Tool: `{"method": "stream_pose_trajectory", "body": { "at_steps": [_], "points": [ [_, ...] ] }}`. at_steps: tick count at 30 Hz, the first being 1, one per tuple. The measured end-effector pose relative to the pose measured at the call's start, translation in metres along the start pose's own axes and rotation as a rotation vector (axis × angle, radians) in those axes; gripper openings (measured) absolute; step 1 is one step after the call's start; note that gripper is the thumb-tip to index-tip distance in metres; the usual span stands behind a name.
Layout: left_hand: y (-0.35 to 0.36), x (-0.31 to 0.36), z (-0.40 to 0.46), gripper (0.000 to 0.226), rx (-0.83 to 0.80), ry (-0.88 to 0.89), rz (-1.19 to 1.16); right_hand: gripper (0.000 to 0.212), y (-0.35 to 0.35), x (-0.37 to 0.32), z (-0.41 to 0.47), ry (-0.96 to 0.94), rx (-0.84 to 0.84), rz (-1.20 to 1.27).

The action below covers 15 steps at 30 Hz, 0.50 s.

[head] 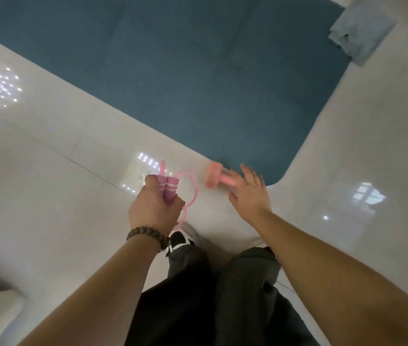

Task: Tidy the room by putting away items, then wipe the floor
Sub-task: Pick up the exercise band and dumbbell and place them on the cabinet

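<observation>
Hands low centre: left hand (154, 208) grips pink skipping-rope handles (169, 192); right hand (250, 193), fingers spread, empty, hovers over a pink dumbbell (214, 175) by the blue mat (198, 83).

Glossy white tile floor (48, 151) carries a blue mat (185, 71), pink dumbbell (214, 175) at mat's 6 o'clock corner, grey cloth (362, 33) at 2 o'clock.
</observation>
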<state>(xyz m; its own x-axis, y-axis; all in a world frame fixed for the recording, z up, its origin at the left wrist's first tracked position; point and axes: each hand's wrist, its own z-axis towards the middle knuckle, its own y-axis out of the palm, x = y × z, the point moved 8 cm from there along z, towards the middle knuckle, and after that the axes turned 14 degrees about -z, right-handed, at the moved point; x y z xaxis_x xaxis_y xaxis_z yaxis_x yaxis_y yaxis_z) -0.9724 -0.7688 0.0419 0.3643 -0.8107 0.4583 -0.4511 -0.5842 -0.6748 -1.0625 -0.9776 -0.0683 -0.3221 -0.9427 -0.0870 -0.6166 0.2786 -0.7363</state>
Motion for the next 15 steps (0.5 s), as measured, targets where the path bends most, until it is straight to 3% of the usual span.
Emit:
{"method": "stream_pose_trajectory", "body": {
  "at_steps": [6, 10, 15],
  "points": [
    [0.040, -0.053, 0.051, 0.025, 0.016, -0.026, 0.024, 0.056, 0.073, -0.003, 0.070, -0.032, -0.085, -0.177],
    [0.043, -0.055, 0.059, 0.022, 0.049, -0.006, -0.009, 0.038, 0.069, -0.002, 0.086, 0.005, -0.035, -0.292],
    [0.019, -0.033, 0.046, 0.032, 0.030, 0.006, -0.041, 0.034, 0.041, -0.001, 0.062, 0.018, 0.024, -0.275]
  ]
}}
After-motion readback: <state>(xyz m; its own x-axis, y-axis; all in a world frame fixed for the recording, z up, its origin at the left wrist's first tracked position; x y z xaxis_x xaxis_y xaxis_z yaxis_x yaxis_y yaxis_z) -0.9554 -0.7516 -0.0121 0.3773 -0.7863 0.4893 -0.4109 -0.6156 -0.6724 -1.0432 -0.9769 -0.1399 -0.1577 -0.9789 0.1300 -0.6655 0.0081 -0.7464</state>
